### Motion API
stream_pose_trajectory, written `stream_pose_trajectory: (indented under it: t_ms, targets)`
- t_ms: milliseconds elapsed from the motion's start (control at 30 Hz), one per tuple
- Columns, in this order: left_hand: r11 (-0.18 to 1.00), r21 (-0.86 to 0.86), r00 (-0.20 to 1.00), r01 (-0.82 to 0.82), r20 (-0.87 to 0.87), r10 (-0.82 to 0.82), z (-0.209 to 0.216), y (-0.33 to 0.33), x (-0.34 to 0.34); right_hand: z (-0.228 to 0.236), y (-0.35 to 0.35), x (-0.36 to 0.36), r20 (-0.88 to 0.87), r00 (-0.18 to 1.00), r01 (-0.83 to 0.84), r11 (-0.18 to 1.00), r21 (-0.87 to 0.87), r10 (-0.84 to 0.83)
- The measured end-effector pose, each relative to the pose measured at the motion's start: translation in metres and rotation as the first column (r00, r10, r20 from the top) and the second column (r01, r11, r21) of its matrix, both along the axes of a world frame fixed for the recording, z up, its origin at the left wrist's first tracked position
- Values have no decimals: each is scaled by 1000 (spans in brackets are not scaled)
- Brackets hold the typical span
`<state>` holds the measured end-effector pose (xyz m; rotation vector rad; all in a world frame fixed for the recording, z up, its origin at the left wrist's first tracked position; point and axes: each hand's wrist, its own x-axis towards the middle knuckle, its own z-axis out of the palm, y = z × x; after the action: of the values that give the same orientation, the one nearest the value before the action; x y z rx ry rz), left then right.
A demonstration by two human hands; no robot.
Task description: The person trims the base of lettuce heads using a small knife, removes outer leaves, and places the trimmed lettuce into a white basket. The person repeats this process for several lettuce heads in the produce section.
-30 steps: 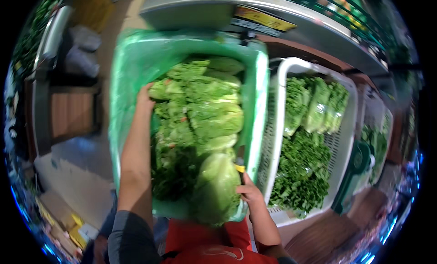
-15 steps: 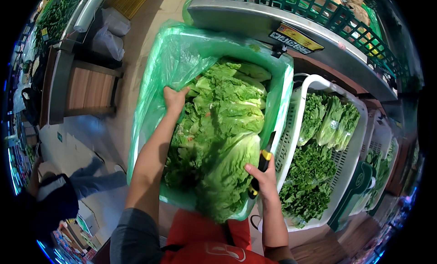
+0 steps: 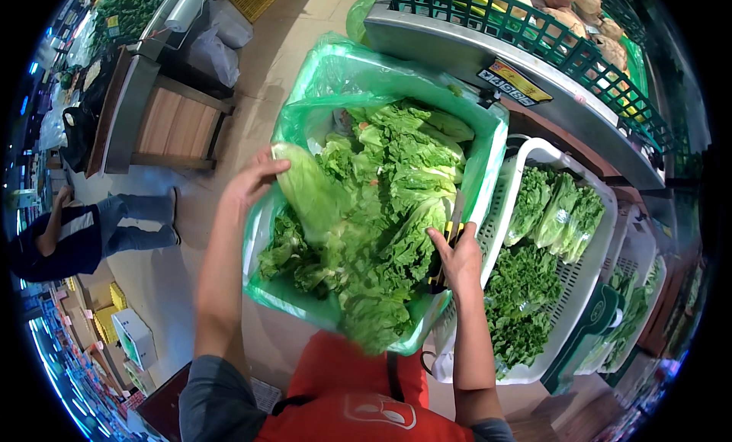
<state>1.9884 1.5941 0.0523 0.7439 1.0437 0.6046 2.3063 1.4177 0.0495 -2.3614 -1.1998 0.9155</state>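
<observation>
A crate lined with a green plastic bag (image 3: 497, 148) stands in front of me, filled with leafy lettuce (image 3: 393, 156). Over its left side, my left hand (image 3: 255, 179) grips a pale green lettuce head (image 3: 305, 190) by one end. The head's lower leaves are smeared by motion and merge with the pile. At the right side of the crate, my right hand (image 3: 462, 263) closes around a black and yellow utility knife (image 3: 451, 235). The knife's blade points away from me. My right thumb lies beside a lettuce in the pile.
Right of the crate is a white basket (image 3: 492, 251) of bagged and loose greens (image 3: 522, 293). A metal shelf edge (image 3: 442, 49) with a price sign (image 3: 515, 84) and a green rack (image 3: 526, 30) borders the far side. Another person (image 3: 91, 232) stands at the left.
My left hand has moved left and now holds a lettuce head at the crate's left side. The right hand keeps the knife. The view has shifted, and the person at left appears higher.
</observation>
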Motion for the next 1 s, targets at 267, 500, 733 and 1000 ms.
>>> stream_pose_trajectory:
  t_ms: [267,500,733,1000]
  targets:
    - [903,-394,928,-170,244,281,-28,-107,58,12,-6,7,57,992,93,950,298,-115]
    - [919,-393,966,-15,231,115,-20,-142,64,53,-20,-6,-616,788,115,986,122,-16]
    - [952,180,882,248,-449,-145,20,-151,59,47,-9,-59,-30,746,-628,718,299,665]
    - [978,110,856,179,-507,-100,34,-166,33,33,0,-93,35,653,-729,616,298,756]
